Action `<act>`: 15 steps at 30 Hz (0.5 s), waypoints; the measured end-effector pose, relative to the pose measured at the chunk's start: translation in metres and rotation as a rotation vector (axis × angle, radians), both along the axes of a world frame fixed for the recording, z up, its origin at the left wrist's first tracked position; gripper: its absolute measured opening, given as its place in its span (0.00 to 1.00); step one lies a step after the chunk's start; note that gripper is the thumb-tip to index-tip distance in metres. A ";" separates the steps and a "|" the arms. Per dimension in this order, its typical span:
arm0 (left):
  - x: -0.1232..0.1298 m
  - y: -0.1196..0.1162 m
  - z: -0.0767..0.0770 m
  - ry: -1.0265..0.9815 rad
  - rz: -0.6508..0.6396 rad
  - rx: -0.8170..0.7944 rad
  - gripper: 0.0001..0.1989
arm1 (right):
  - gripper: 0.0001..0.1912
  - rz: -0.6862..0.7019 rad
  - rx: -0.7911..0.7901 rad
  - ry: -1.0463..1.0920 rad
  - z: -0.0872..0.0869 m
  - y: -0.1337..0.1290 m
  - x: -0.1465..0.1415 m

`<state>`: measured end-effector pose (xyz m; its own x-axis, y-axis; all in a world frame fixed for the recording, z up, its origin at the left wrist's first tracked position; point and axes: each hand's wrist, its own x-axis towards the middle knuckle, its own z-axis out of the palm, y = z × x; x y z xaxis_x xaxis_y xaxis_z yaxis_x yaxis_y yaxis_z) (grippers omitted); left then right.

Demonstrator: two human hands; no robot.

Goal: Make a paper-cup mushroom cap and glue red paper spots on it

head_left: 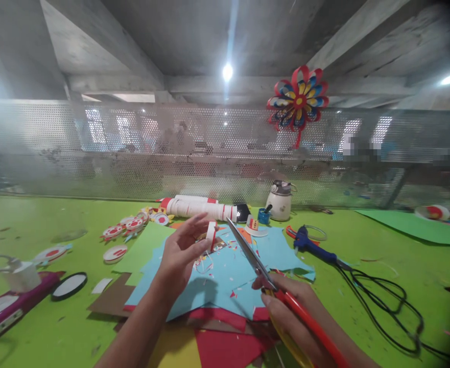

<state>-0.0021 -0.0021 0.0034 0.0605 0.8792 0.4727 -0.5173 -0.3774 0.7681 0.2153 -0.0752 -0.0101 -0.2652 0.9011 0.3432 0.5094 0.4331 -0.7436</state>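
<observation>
Between the thumb and fingers of my left hand (176, 255) is a small white paper ring with a red edge (211, 236), held up over the blue paper. My right hand (286, 299) grips a pair of scissors (252, 253) with red and yellow handles. The scissor blades point up and to the left, toward the ring but apart from it, and look nearly closed. Beneath both hands lies a sheet of light blue paper (209, 286) strewn with small paper scraps. Red paper (228, 347) sticks out from under it at the front.
A blue glue gun (312, 248) with a looped black cord lies at right. White paper rolls (202, 208), a blue jar (263, 216) and a bottle (280, 202) stand behind. Paw-patterned discs (133, 225) and a purple power strip (18, 304) are at left.
</observation>
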 end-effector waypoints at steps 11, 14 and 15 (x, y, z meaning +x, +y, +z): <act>-0.007 0.000 0.004 -0.151 -0.187 -0.141 0.15 | 0.17 0.099 -0.268 0.137 0.003 -0.023 0.006; -0.008 0.000 0.003 -0.139 -0.223 -0.211 0.16 | 0.18 0.183 -0.389 0.173 0.003 -0.025 0.007; -0.009 0.000 0.003 -0.127 -0.231 -0.226 0.16 | 0.18 0.212 -0.381 0.183 0.003 -0.025 0.007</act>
<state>-0.0110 -0.0021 0.0063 0.2236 0.9325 0.2837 -0.6660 -0.0663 0.7430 0.2220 -0.1005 -0.0068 -0.4230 0.9043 0.0568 0.2854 0.1924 -0.9389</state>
